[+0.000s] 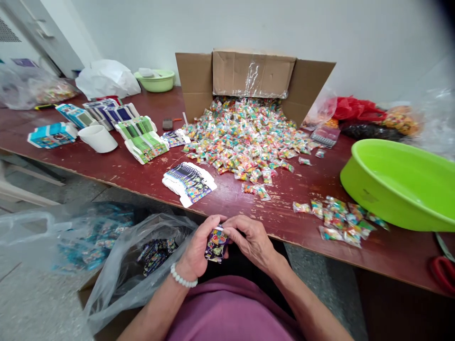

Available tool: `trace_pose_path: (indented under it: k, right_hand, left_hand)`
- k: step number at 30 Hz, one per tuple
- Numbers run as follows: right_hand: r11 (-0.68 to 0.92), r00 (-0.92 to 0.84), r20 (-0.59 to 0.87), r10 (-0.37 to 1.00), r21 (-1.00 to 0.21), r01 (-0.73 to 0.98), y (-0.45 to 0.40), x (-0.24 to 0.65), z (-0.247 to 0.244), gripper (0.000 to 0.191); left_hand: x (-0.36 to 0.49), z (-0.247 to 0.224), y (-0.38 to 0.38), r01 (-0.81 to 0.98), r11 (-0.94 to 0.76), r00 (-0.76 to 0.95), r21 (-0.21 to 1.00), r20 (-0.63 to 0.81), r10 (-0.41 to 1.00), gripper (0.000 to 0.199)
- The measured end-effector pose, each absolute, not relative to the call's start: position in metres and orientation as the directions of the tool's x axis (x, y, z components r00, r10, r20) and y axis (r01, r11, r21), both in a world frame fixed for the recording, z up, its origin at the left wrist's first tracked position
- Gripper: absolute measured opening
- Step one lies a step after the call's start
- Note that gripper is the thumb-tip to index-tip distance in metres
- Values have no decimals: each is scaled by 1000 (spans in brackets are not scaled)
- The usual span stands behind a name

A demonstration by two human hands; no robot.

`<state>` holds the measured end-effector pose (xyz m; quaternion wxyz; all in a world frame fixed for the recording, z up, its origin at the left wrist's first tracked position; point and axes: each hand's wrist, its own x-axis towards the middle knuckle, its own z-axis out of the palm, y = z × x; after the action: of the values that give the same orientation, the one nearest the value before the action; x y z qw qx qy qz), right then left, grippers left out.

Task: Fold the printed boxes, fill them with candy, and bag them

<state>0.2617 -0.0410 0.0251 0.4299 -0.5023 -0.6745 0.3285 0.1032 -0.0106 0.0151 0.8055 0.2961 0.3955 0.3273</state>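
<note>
A small dark purple candy box (216, 245) with a colourful print is held at the table's front edge, over my lap. My left hand (196, 248) wraps round its left side, a bracelet of pale beads on the wrist. At the top of the box the fingers of my right hand (251, 239) pinch the white edge; whether that flap is closed is hidden. Just beyond my hands a fanned stack of flat purple boxes (192, 183) lies on the table. Behind it, small wrapped candies (245, 137) spill from an open cardboard box (254, 73).
A green basin (398, 189) and loose candy packets (343, 220) are at the right, near red-handled scissors (442, 272). Flat green cartons (142, 139), blue cartons (53, 135) and a white cup (97, 139) stand left. A plastic-lined box (117, 279) below holds dark packs.
</note>
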Motion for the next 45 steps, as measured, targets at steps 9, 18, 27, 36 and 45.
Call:
trace_pose_path:
  k: [9,18,27,36,45]
  right_hand:
    - [-31,-67,-41,997,-989,145,-36,255,30,16]
    - [239,-66,230,971,-925,296,-48,248,17,12]
    - [311,-209,233,950,-632,710,-42,221,4,88]
    - [455,-406,226,885,-601,657,6,193,4,77]
    - [-85,143,61,988,-559,825,85,215,-2,41]
  left_hand:
    - [105,12,-17,-130,537,441,834,-436,785,61]
    - [103,10,-9,-318,673,457,668,-514,726,40]
    - [92,0,-3,-376,521,254,766,-455,853,34]
    - [16,-15,3,-110,352,-40,930,-358,933,47]
    - [-20,-8,49,753,-134,-12,645,217,976,48]
